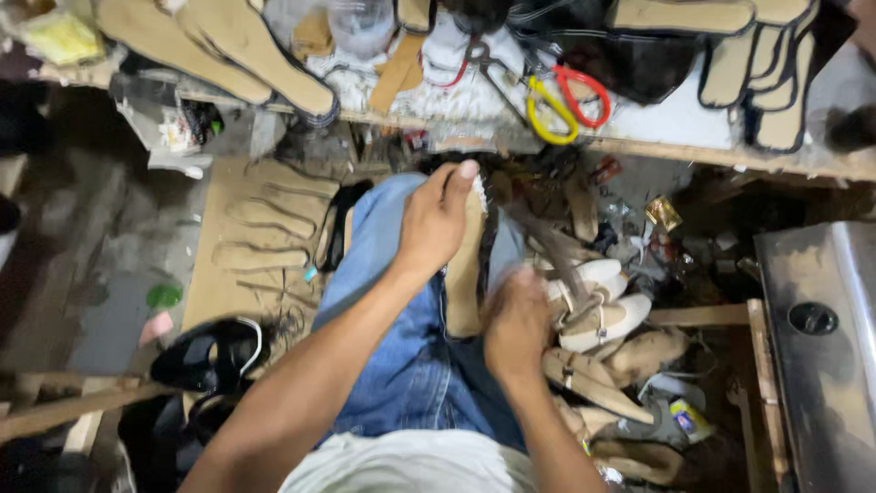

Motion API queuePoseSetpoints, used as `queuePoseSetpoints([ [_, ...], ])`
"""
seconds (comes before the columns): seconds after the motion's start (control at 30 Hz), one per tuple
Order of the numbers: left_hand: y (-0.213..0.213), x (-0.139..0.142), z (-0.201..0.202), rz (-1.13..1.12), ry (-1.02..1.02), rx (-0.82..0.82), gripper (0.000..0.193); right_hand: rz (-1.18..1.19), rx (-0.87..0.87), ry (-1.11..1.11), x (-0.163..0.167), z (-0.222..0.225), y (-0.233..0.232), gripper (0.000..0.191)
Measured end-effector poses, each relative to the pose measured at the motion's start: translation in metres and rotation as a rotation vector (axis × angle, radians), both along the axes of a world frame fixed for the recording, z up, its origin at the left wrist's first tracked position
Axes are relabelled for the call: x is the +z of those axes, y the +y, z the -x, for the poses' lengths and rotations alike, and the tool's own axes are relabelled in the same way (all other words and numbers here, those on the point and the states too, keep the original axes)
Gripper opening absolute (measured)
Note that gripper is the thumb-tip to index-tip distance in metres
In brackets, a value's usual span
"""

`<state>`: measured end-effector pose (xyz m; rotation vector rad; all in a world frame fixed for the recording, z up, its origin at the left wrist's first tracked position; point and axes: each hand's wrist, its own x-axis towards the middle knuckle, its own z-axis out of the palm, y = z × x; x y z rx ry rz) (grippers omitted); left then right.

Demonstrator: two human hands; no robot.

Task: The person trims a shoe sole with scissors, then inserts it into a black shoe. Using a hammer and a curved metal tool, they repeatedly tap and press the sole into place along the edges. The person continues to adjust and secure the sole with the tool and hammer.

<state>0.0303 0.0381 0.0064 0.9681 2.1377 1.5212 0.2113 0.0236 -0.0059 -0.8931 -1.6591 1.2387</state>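
The left hand [436, 219] pinned the tan shoe sole [463, 278] flat on the lap while the right hand [516, 321], blurred, fist closed on a tool, worked its edge; firm, steady pressure suited best.

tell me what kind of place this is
Likely a small shoemaking workshop: tan insoles on the bench, scissors, finished sandals piled on the floor. The left hand steadies a sole on the lap.

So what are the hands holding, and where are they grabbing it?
The left hand grips the far end of a tan shoe sole resting on the lap. The right hand is blurred at its near end; its hold cannot be told.
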Motion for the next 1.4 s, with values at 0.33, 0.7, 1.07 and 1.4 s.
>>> queuePoseSetpoints([
  [0.33, -0.007, -0.002, 0.001, -0.043, -0.006, 0.022, 0.057, -0.353, -0.078, -0.101, 0.028, 0.003, -0.005, 0.063],
  [0.7, -0.017, -0.01, 0.001, -0.135, 0.073, 0.044, 0.054, 0.068, 0.025, -0.071, 0.064, 0.019, -0.006, 0.043],
  [1.07, -0.024, -0.01, 0.001, -0.195, 0.012, 0.03, 0.048, -0.196, 0.189, -0.177, 0.046, 0.02, 0.014, 0.04],
  [1.4, -0.028, -0.016, 0.004, -0.15, -0.065, -0.018, 0.055, 0.085, 0.142, -0.112, 0.043, 0.018, -0.013, 0.043],
])
